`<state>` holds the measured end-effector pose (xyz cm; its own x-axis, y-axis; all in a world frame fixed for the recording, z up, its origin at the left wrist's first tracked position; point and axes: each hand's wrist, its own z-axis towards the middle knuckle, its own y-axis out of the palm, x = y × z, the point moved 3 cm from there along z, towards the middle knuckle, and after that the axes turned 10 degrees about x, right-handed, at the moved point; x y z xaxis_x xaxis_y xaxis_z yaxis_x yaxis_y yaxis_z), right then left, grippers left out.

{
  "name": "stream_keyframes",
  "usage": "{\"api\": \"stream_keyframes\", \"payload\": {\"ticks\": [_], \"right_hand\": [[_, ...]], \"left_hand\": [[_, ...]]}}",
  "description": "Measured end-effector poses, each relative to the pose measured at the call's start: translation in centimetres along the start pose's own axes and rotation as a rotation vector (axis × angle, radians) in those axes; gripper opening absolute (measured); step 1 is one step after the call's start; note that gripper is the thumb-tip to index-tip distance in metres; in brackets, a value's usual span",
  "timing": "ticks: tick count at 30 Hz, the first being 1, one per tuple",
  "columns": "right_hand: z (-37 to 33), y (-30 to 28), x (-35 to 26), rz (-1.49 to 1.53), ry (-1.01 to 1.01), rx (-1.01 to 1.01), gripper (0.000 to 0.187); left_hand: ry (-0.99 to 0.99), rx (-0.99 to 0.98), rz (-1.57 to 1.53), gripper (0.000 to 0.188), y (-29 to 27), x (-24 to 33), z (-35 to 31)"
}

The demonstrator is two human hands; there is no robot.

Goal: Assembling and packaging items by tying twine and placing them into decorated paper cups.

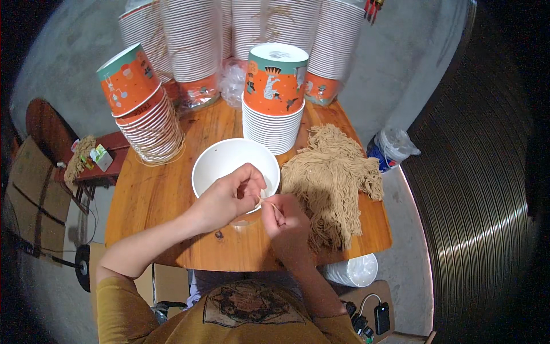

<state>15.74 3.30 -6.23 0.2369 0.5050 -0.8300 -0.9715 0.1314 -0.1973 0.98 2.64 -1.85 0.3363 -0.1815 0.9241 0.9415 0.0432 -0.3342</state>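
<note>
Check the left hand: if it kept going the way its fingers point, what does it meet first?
Probably the right hand. The left hand points right across the white cup's rim, fingers almost touching the right hand's. Depth is unclear from this single view.

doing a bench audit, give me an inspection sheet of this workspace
surface: round wooden table, mostly taken up by cups and cord.
job's things: white paper cup upright and open, and a thin tan strand pinched between both hands over its near rim.
clutter: pile of tan cord to the right; stacks of orange patterned cups, more wrapped stacks behind.
grips: left hand and right hand both pinch the strand.
cables: dark cable and black adapter on the floor, lower right.
surroundings: concrete floor, small red stool at left, stack of white lids under the table edge.
</note>
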Motion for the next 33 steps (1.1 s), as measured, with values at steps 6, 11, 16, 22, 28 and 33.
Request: {"api": "stream_keyframes", "payload": {"ticks": [6,11,16,22,28,33], "right_hand": [[0.2,-0.1,0.4,0.12,0.159,0.049,0.007],[0.1,-0.1,1.1,0.229,0.26,0.032,0.005],[0.4,-0.2,1.7,0.28,0.285,0.01,0.007],[0.3,-0.7,1.3,0.243,0.24,0.039,0.007],[0.4,-1.3,0.0,0.063,-0.048,0.016,0.009],[0.2,-0.7,1.1,-0.1,-0.169,-0.044,0.008]], "left_hand": [[0.051,-0.104,-0.052,0.029,0.2,0.1,0.4],[0.045,-0.251,-0.1,0.034,0.2,0.0,1.2],[0.036,-0.311,-0.111,0.031,0.1,-0.1,2.1],[-0.017,-0.34,-0.177,0.029,0.4,0.0,2.2],[-0.052,-0.327,-0.18,0.031,0.4,0.1,2.0],[-0.022,-0.319,-0.147,0.033,0.4,0.0,1.9]]}}
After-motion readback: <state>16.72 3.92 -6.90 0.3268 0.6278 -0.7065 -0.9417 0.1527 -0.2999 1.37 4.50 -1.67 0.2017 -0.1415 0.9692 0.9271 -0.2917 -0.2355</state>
